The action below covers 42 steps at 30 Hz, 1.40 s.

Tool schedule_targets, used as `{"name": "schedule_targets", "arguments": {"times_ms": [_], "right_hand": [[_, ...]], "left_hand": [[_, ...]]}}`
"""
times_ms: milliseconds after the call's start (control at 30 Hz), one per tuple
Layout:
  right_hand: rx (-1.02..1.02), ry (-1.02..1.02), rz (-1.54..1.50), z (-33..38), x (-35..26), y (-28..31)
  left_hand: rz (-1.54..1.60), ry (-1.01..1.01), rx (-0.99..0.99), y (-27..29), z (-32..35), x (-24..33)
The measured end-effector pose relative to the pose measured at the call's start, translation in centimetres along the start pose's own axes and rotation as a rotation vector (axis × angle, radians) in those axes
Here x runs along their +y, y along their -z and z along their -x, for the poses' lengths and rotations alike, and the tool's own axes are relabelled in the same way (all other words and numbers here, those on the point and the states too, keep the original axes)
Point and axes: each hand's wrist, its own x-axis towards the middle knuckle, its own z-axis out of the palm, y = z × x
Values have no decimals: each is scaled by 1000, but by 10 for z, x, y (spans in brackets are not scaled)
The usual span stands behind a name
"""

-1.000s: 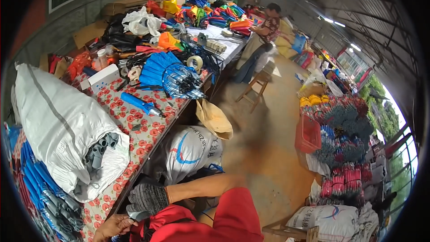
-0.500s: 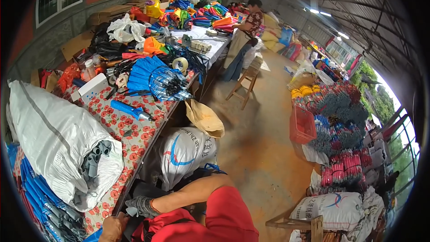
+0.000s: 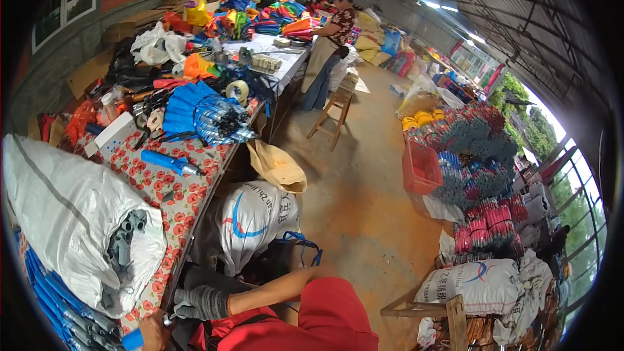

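Observation:
My left hand [image 3: 155, 333] is closed on a blue folded umbrella [image 3: 132, 339] at the lower edge, beside the table. Most of that umbrella is cut off by the picture. A small silvery end [image 3: 169, 319] pokes out from the hand toward my right. In a grey knitted glove, my right hand [image 3: 195, 303] reaches across from the right with fingers curled close to that end. What its fingers hold is hidden. Close by on the table, a white woven sack [image 3: 71, 211] lies open, showing grey plastic handles [image 3: 123, 244]. Several blue folded umbrellas [image 3: 62, 296] lie below it.
A blue umbrella [image 3: 170, 161] and a spread blue bundle [image 3: 201, 114] lie on the flowered tablecloth [image 3: 175, 205]. A full white sack [image 3: 250, 221] stands beside the table. Rightward are a red basket [image 3: 421, 169] and a wooden stool [image 3: 422, 309]. A person [image 3: 335, 32] stands beyond.
The whole view has shifted, so the surroundings sit farther left. The pale grey piece formerly seen at my gloved fingers no longer shows. More of the blue umbrella shows at my left hand.

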Motion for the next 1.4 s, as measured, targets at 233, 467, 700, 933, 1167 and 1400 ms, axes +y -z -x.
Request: {"name": "schedule_targets", "arguments": {"times_ms": [233,467,700,933,1167,1400], "right_hand": [[-113,-94,201,-19,11,-49],[-73,-88,-111,-11,110,-27],[-53,-571,-103,-24,128,-4],[134,-299,12,-62,170,8],[732,-31,760,-135,153,157],[1045,-98,1299,-184,169,306]], "left_hand": [[-290,-404,176,51,9,15],[-681,-255,234,104,41,-64],[-729,85,205,152,71,-224],[-780,480,129,122,124,-365],[-549,467,313,129,106,-337],[-787,417,484,121,102,-317]]}}
